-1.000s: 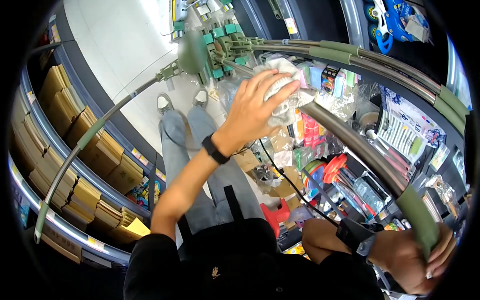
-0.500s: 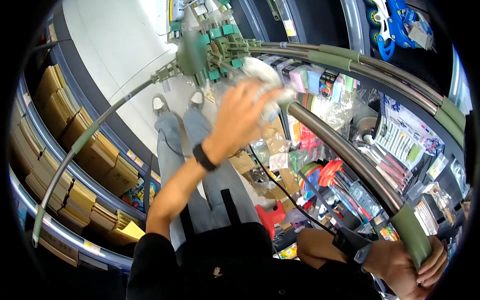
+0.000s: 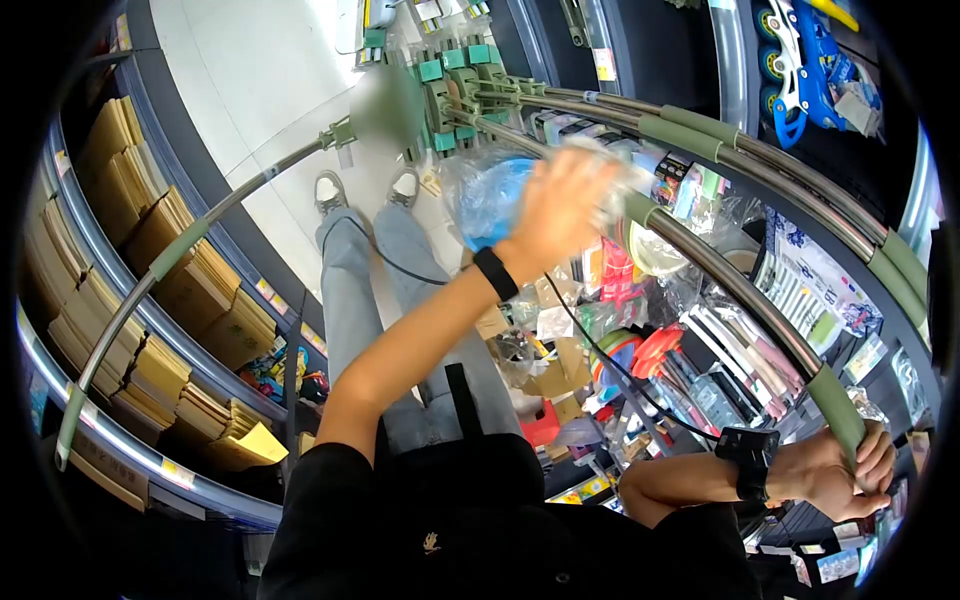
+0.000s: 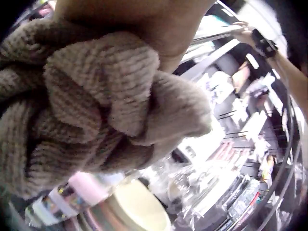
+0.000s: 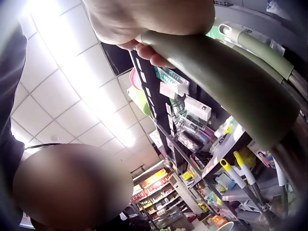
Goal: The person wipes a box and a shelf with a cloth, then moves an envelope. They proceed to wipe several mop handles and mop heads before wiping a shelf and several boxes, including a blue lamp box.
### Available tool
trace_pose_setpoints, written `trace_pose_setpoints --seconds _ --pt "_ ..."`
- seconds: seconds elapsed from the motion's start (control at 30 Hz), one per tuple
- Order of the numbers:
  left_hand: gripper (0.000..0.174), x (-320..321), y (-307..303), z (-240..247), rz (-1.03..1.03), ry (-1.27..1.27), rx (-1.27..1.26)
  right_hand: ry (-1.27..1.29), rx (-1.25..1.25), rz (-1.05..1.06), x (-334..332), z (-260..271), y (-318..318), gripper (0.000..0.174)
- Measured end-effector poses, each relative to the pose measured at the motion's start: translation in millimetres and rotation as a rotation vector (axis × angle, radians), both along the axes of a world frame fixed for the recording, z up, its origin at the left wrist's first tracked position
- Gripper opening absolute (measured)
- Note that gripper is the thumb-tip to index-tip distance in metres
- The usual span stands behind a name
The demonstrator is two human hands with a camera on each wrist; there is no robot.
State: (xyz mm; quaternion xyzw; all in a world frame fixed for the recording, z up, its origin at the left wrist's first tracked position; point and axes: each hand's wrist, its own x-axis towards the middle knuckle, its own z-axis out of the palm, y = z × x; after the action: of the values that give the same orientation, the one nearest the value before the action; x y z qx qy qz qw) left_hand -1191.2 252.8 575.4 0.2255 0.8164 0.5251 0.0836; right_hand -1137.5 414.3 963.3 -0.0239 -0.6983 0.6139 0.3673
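Note:
My left hand (image 3: pixel 570 205), blurred, grips a bunched pale ribbed cloth (image 3: pixel 608 180) against a metal pole (image 3: pixel 735 275) with green sleeves. In the left wrist view the thick folds of the cloth (image 4: pixel 101 86) lie under the palm. The pole's far end reaches a cluster of green fittings (image 3: pixel 450 100). At its near end my right hand (image 3: pixel 835 475) holds the green handle sleeve (image 3: pixel 838 415), fingers curled round it. The right wrist view shows this sleeve (image 5: pixel 226 86) coming out from beneath the palm.
More green-sleeved poles (image 3: pixel 800 170) run along the right, and another (image 3: pixel 190 245) along the left. Shelves of cardboard boxes (image 3: pixel 150 210) stand at left. Packaged goods (image 3: pixel 740 360) and a bagged blue item (image 3: pixel 495 195) lie below the pole. A black cable (image 3: pixel 620 370) crosses the middle.
My left hand went with the cloth toward the pole's far end, then back toward the right hand. My right hand now sits higher in view. The bagged blue item has come into sight.

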Motion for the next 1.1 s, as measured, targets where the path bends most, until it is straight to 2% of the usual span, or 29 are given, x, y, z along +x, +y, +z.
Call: trace_pose_setpoints --seconds 0.07,0.1,0.13,0.2,0.23,0.3,0.37,0.43,0.5,0.53,0.63,0.67,0.7,0.77,0.9,0.97,1.0,1.03,1.1 --pt "0.056 3.0 -12.3 -57.1 0.178 -0.181 -0.055 -0.06 0.033 0.071 4.6 9.2 -3.7 0.024" --pt "0.053 5.9 -20.0 -87.2 0.324 -0.353 -0.05 0.077 0.056 -0.066 -7.3 -1.8 -27.9 0.025" --pt "0.051 15.7 -26.8 -119.8 0.467 -0.533 -0.044 0.101 0.04 -0.021 -15.0 -3.4 -31.2 0.026" --pt "0.041 59.7 -25.9 -210.8 0.767 -1.032 0.561 0.116 0.052 0.011 -18.0 0.7 -36.2 0.027" --pt "0.037 50.5 -43.1 -158.3 0.659 -1.564 1.013 0.127 0.041 0.052 -20.4 2.4 -36.2 0.027" --pt "0.041 85.7 -41.4 -137.4 0.589 -1.656 1.355 0.158 0.017 0.066 -29.9 -2.5 -45.0 0.029" --pt "0.043 82.1 -49.0 -55.2 0.438 -1.756 1.42 0.144 0.021 0.074 -33.1 -6.1 -50.8 0.028" --pt "0.047 75.1 -27.3 -23.6 0.426 -1.967 1.634 0.137 0.026 0.076 -32.3 -6.7 -57.8 0.027" --pt "0.049 76.5 4.7 -12.7 0.357 -1.976 2.08 0.133 0.027 0.069 -33.0 -6.0 -60.5 0.027" --pt "0.045 68.7 9.4 -2.3 0.069 -1.846 2.401 0.128 0.027 0.074 -33.4 -6.3 -61.6 0.026" --pt "0.04 61.4 12.7 -2.2 0.022 -1.891 2.324 0.12 0.025 0.074 -33.8 -4.9 -59.4 0.025" --pt "0.038 56.4 17.1 3.4 0.482 -1.915 2.083 0.128 0.029 0.082 -33.0 -5.1 -57.9 0.025" --pt "0.037 49.3 15.7 2.0 0.495 -1.897 2.056 0.139 0.021 0.085 -33.5 -5.5 -59.2 0.025" --pt "0.038 37.7 14.8 -6.1 0.502 -1.786 1.907 0.137 0.015 0.074 -37.6 -6.5 -65.0 0.024" --pt "0.035 22.2 7.8 -25.0 0.347 -1.808 1.961 0.111 0.008 0.05 -40.3 -8.0 -66.7 0.024" --pt "0.037 19.9 2.2 -33.4 0.47 -1.797 1.649 0.16 0.057 0.098 -34.6 -7.5 -60.8 0.024" --pt "0.037 28.3 1.0 -67.7 0.205 -1.87 1.934 0.156 0.083 0.125 -29.7 -4.9 -54.6 0.027" --pt "0.037 32.1 -0.3 -99.0 0.21 -1.874 1.933 0.152 0.082 0.124 -34.3 -11.1 -61.8 0.027" --pt "0.037 31.9 -5.6 -159.3 0.199 -1.233 1.206 0.152 -0.008 0.121 -47.1 -26.7 -84.1 0.042"
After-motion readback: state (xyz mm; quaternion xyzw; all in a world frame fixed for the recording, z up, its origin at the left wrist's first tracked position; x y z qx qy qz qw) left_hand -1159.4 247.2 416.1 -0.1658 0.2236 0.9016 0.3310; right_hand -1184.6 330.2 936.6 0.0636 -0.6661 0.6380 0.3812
